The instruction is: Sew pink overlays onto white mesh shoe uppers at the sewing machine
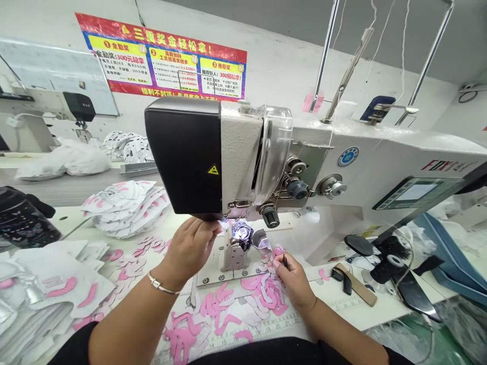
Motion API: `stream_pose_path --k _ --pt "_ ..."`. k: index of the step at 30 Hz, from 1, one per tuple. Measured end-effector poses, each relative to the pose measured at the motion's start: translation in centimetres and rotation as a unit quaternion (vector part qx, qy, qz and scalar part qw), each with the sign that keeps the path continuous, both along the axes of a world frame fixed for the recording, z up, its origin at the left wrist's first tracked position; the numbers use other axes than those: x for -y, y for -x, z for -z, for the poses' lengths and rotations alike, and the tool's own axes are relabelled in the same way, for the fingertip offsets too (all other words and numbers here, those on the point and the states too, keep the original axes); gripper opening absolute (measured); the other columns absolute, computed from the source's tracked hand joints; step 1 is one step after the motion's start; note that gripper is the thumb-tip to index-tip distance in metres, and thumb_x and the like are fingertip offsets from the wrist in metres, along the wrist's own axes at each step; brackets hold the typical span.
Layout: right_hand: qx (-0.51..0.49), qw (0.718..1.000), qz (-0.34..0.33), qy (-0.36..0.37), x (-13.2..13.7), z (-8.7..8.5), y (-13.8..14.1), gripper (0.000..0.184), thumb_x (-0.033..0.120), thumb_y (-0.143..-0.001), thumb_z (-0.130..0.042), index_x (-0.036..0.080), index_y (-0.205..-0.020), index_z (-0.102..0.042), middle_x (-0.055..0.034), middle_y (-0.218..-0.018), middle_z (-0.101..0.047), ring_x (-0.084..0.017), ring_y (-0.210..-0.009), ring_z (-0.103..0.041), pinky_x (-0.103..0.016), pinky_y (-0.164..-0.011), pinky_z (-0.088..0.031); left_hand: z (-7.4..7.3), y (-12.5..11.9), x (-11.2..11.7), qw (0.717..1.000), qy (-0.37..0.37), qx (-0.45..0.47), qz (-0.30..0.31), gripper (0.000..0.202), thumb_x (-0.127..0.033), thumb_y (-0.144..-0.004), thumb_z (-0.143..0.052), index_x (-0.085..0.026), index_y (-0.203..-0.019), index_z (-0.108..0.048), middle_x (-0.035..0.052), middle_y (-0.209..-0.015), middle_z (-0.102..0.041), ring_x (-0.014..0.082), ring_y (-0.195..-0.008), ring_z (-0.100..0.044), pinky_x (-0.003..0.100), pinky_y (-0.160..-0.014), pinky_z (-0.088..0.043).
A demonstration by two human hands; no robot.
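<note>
A white industrial sewing machine [266, 152] with a black head cover stands in front of me. My left hand [192, 243], with a thin bracelet on the wrist, reaches under the head to the lit needle post [239, 238]; its fingertips are curled there and what they touch is hidden. My right hand [292, 279] rests to the right of the post on a pile of pink and white cut pieces [262, 296], pinching a thin dark tool [284, 260]. A grey-white piece [262, 238] sits at the post.
A stack of white and pink cut pieces [127, 205] lies at the left, with more white pieces [49, 289] nearer me. A dark bottle [23, 218] lies at far left. Black parts and cables [384, 258] crowd the right. A second machine [45, 106] stands behind.
</note>
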State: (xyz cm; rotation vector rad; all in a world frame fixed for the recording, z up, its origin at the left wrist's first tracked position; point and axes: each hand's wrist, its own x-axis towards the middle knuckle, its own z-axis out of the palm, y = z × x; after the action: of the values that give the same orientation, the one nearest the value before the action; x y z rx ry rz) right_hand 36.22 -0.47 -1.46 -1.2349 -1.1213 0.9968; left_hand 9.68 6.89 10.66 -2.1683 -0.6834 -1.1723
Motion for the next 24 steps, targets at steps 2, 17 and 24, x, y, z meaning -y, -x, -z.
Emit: stream_pose_path --k 2,17,24 --pt "0.002 1.0 -0.004 -0.004 -0.1 0.1 0.1 0.032 0.051 -0.083 -0.064 0.022 -0.076 -0.056 0.0035 -0.06 -0.046 -0.012 -0.053 -0.036 -0.025 -0.049 -0.03 -0.3 0.0 0.3 0.999 0.021 -0.005 0.03 0.014 -0.01 -0.088 -0.058 -0.021 -0.094 -0.051 0.0045 -0.082 -0.068 0.0186 -0.074 -0.065 0.033 -0.07 -0.052" --pt "0.071 0.965 -0.234 -0.092 1.7 -9.7 3.6 0.032 0.047 -0.086 -0.064 0.025 -0.109 -0.062 0.0015 -0.072 -0.054 -0.015 -0.065 -0.05 -0.028 -0.062 -0.041 -3.9 -1.3 5.9 0.933 0.334 -0.072 0.113 0.016 -0.028 -0.096 -0.049 -0.023 -0.085 -0.06 -0.0018 -0.073 -0.065 0.0142 -0.065 -0.06 0.029 -0.06 -0.043" --pt "0.08 0.971 -0.199 -0.108 1.4 -11.1 4.9 0.027 0.046 -0.09 -0.06 0.022 -0.077 -0.058 0.002 -0.066 -0.054 -0.013 -0.061 -0.047 -0.026 -0.059 -0.037 -4.6 -1.0 5.9 0.87 0.472 -0.032 0.135 0.017 -0.029 -0.091 -0.057 -0.025 -0.076 -0.063 -0.0045 -0.069 -0.064 0.0115 -0.061 -0.057 0.023 -0.055 -0.043"
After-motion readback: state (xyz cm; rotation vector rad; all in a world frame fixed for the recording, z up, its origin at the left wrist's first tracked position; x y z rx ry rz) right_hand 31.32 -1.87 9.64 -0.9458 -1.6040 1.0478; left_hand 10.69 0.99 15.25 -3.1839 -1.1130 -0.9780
